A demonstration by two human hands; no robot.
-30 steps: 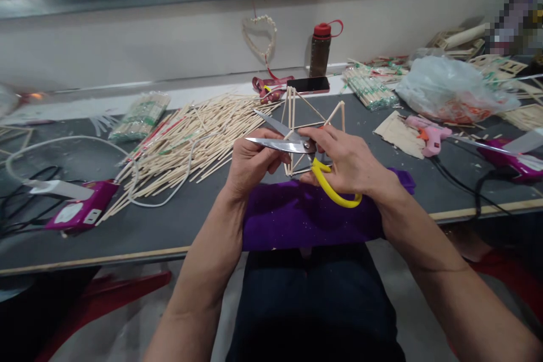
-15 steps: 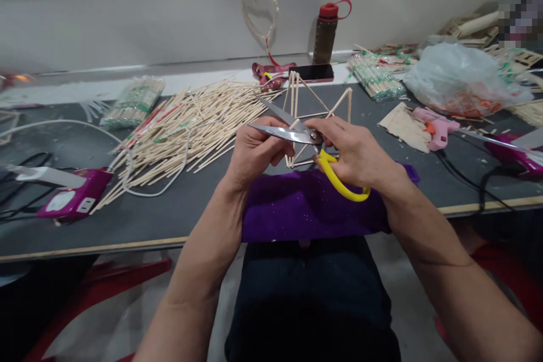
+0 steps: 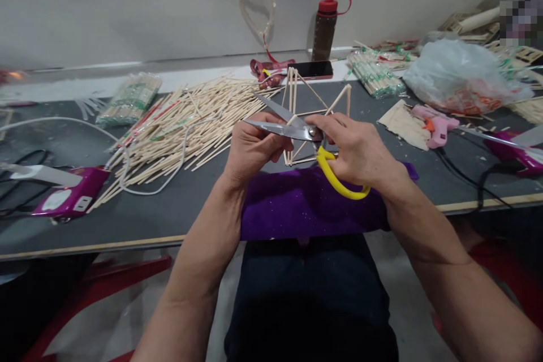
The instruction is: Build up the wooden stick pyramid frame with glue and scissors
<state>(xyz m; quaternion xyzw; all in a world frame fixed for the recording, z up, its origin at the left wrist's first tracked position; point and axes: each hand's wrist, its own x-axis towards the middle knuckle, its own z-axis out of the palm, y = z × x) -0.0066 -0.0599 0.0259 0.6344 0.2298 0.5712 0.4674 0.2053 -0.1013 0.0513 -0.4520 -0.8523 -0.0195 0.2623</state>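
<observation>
Holding right grip (image 3: 354,150): closed on the yellow-handled scissors (image 3: 341,185), blades apart and pointing left.
Left grip (image 3: 252,151): pinched on a thin stick (image 3: 292,120), its pale end between the blades near the pivot.
Stick frame (image 3: 296,87): just beyond the scissors, above the dark tabletop (image 3: 127,232).
Purple cloth (image 3: 314,209): below both hands, at the near edge.
Left side: loose stick pile (image 3: 207,124), wrapped bundle (image 3: 130,99) beside it.
Right side: pink glue gun (image 3: 439,125), plastic bag (image 3: 462,76) behind.
Back: phone (image 3: 311,70) lying flat, red-capped bottle (image 3: 324,34) upright.
</observation>
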